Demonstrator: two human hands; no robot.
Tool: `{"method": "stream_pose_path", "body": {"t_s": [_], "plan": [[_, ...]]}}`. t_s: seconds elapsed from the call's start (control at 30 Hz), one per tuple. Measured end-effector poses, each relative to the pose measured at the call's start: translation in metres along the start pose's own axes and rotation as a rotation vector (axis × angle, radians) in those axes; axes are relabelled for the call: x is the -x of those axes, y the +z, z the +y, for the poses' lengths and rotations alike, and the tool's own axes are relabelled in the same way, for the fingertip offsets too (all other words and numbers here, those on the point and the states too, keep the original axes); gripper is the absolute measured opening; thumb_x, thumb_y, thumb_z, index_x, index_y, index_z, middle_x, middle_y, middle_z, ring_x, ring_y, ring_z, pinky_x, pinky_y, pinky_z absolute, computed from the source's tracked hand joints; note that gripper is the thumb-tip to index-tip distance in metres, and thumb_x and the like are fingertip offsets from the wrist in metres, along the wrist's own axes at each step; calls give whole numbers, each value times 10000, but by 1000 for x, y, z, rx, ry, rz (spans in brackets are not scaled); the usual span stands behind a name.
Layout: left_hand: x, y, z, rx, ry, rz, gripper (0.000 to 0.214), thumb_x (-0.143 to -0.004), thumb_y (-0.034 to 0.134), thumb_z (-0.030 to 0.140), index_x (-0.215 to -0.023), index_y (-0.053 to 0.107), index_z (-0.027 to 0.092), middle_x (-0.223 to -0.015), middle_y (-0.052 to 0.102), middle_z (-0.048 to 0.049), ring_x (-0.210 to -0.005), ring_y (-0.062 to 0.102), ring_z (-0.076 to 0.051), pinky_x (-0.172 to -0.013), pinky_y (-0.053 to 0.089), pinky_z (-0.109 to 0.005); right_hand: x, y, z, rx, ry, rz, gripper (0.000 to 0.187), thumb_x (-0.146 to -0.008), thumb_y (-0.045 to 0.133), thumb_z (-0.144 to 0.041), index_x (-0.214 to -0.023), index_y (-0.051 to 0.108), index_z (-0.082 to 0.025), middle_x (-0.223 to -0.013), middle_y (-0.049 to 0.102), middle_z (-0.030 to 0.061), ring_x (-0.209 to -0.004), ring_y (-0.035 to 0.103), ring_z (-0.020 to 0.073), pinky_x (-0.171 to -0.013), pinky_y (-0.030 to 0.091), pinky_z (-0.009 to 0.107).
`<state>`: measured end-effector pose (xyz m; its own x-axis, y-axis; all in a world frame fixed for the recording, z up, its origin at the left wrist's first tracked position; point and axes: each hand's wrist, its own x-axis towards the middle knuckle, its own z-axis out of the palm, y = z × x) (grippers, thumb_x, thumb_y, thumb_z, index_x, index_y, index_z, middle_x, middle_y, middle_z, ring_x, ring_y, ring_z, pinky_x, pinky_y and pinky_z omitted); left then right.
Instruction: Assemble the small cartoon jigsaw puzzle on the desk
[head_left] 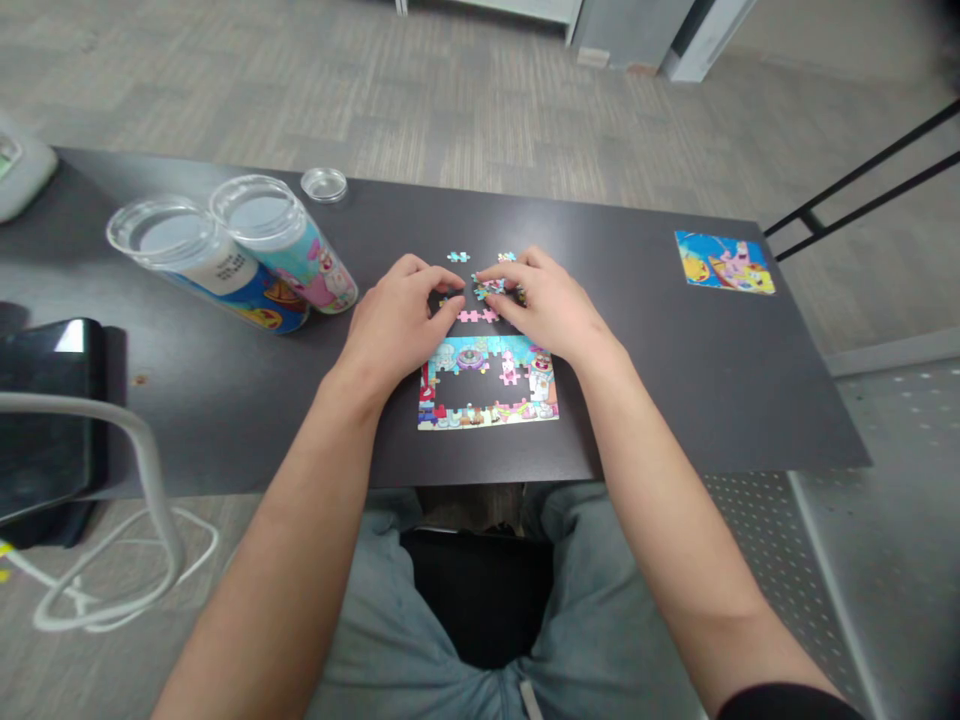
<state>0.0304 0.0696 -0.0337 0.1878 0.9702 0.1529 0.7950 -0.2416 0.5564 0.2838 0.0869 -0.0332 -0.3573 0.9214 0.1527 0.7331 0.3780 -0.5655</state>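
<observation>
A small colourful jigsaw puzzle (487, 385) lies on the dark table (675, 380) in front of me, its frame joined and a gap in its middle. Just beyond it sit several loose pieces (480, 300), some pink, some turquoise. My left hand (401, 320) rests there with fingers curled, its fingertips pinching at a piece. My right hand (544, 300) lies opposite, fingers bent over the same cluster of pieces. What exactly each hand grips is covered by the fingers.
Two clear plastic tubes (232, 250) with cartoon labels lie on their sides at the left, a round clear lid (324, 184) behind them. A finished picture card (724, 262) lies at the right. A dark device (45, 410) and white cable (135, 480) are at far left.
</observation>
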Motion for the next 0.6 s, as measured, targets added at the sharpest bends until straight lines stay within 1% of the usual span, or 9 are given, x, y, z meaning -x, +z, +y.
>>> {"method": "stream_pose_path", "body": {"t_s": [0.17,0.27,0.4,0.47,0.6], "plan": [[1,0,1,-7,-30,-7,302,-1157,831,254,-1418,977,292,-1356,828,-90,-945,755,-246,-955,649,-455,-1,-1,-4,21,31,-18,307,-1210,777,-235,-1448,952,-320,-1421,800,115,-1288,821,367,-1177,664,553],[2,1,2,-15,-27,-4,329,-1162,832,255,-1457,968,301,-1367,832,-91,-1006,776,-266,-990,662,-450,-1,-2,-4,17,41,-3,275,-1191,796,-238,-1421,934,-301,-1407,819,120,-1286,823,371,-1198,668,565],[4,1,5,-24,-28,-11,348,-1175,823,268,-1494,961,293,-1397,831,-100,-995,767,-264,-984,654,-452,-2,1,-2,13,49,37,390,-1205,743,-208,-1551,893,-309,-1399,820,117,-1310,816,365,-1270,658,588],[5,1,6,-30,-32,-20,363,-1168,824,266,-1501,964,296,-1407,827,-108,-980,759,-268,-962,645,-460,-2,3,-1,4,62,46,408,-1215,731,-212,-1572,896,-320,-1395,803,120,-1300,816,369,-1281,653,607],[6,2,6,-32,-3,-14,387,-1154,828,270,-1498,977,366,-1406,810,-95,-1034,760,-294,-945,636,-460,-3,5,0,-38,62,43,345,-1177,787,-201,-1463,937,-322,-1381,747,126,-1279,796,379,-1261,646,621]]}}
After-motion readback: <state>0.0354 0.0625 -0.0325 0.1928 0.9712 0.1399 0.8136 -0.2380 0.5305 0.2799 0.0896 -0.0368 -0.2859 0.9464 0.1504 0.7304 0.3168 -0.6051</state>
